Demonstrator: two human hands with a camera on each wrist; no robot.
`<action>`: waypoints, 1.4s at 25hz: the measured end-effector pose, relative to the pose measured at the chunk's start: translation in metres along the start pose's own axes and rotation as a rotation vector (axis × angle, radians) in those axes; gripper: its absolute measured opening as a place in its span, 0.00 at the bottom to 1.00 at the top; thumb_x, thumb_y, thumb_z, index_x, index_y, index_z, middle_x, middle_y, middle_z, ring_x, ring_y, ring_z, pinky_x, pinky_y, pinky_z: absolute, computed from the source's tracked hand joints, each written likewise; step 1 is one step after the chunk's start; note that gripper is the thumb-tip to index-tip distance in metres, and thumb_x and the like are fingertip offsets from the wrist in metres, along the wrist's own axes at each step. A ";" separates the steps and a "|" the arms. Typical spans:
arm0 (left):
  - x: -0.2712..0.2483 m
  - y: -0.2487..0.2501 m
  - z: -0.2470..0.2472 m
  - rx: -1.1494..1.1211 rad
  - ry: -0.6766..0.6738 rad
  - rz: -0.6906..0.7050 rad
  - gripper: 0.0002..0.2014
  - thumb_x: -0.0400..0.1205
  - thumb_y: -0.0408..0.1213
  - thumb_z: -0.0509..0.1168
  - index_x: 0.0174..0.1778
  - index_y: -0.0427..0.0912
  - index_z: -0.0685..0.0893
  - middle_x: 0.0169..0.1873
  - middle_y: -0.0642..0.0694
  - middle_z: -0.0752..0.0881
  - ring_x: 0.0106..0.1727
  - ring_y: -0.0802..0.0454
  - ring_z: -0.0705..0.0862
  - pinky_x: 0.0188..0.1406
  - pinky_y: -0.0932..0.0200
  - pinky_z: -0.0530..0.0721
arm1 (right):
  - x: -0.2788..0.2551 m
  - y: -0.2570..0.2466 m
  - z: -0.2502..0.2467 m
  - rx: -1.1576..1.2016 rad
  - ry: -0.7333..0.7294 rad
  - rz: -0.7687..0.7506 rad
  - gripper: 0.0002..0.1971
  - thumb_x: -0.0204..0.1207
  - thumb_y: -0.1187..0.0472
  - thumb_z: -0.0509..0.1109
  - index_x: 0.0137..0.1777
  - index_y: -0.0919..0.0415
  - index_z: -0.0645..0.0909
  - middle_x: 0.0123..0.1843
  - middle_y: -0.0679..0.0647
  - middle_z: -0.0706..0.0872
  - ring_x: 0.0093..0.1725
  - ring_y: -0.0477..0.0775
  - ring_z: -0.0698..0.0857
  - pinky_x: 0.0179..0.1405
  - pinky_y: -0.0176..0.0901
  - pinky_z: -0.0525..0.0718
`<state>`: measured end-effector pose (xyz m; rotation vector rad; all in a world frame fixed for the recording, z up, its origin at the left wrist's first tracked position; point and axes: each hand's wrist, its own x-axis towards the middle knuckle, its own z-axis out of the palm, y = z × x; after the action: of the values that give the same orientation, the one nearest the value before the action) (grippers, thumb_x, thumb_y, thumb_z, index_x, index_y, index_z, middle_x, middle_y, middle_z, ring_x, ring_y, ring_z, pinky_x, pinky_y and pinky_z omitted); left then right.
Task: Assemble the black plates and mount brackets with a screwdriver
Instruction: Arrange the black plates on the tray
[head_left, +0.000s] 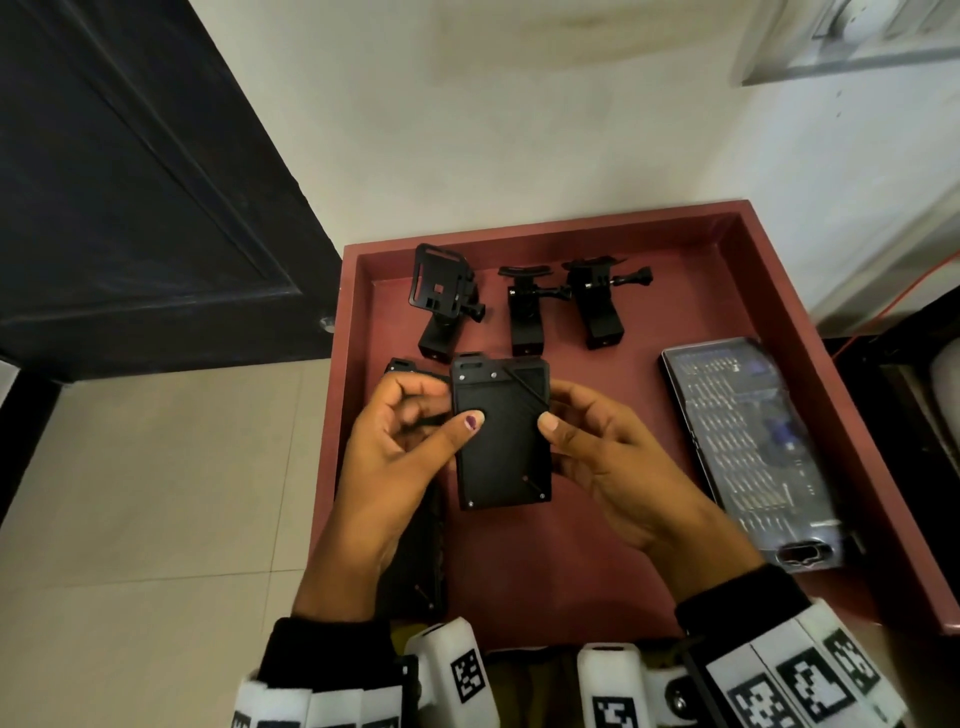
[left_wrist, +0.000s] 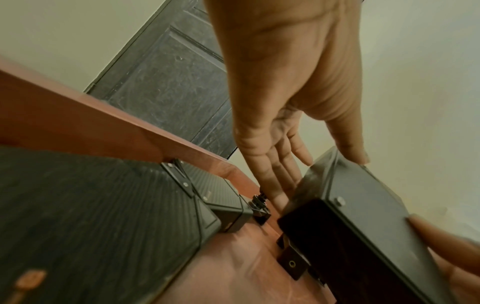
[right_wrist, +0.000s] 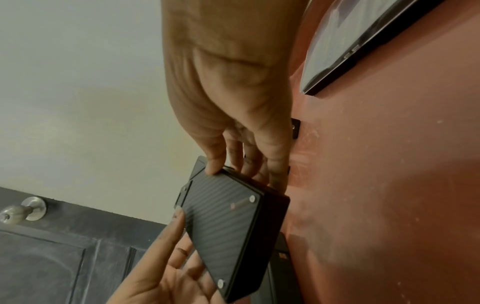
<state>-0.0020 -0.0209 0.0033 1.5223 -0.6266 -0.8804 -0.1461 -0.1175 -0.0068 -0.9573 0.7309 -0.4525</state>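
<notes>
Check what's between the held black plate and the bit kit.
Head view: the right hand, gripping the black plate by its right edge, then bare red tray floor up to the bit kit.

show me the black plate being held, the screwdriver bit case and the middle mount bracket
black plate (head_left: 501, 447), head view, centre of its flat face
screwdriver bit case (head_left: 753, 441), head view, middle of its clear lid
middle mount bracket (head_left: 525, 325), head view, its upright body
</notes>
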 end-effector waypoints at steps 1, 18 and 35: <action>0.000 0.002 0.001 -0.014 0.008 0.007 0.18 0.64 0.38 0.72 0.50 0.44 0.80 0.39 0.50 0.91 0.44 0.56 0.89 0.42 0.61 0.87 | -0.001 0.000 0.000 -0.014 -0.017 -0.005 0.15 0.80 0.73 0.60 0.63 0.61 0.78 0.55 0.52 0.87 0.55 0.47 0.85 0.55 0.42 0.85; -0.001 0.006 0.002 -0.026 0.034 -0.021 0.17 0.69 0.42 0.69 0.54 0.44 0.86 0.35 0.53 0.91 0.37 0.60 0.88 0.30 0.64 0.86 | -0.002 -0.002 0.001 -0.035 -0.062 0.025 0.13 0.80 0.71 0.61 0.61 0.60 0.79 0.57 0.55 0.85 0.56 0.50 0.84 0.55 0.42 0.83; 0.003 0.002 0.003 -0.050 0.078 -0.357 0.08 0.81 0.43 0.67 0.46 0.44 0.88 0.37 0.44 0.87 0.34 0.48 0.78 0.27 0.58 0.86 | -0.001 0.001 0.005 -0.033 0.028 0.151 0.07 0.78 0.66 0.66 0.52 0.57 0.81 0.43 0.49 0.86 0.35 0.39 0.85 0.32 0.32 0.83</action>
<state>-0.0025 -0.0256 0.0043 1.6417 -0.2763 -1.0907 -0.1427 -0.1134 -0.0052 -0.9204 0.8318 -0.3225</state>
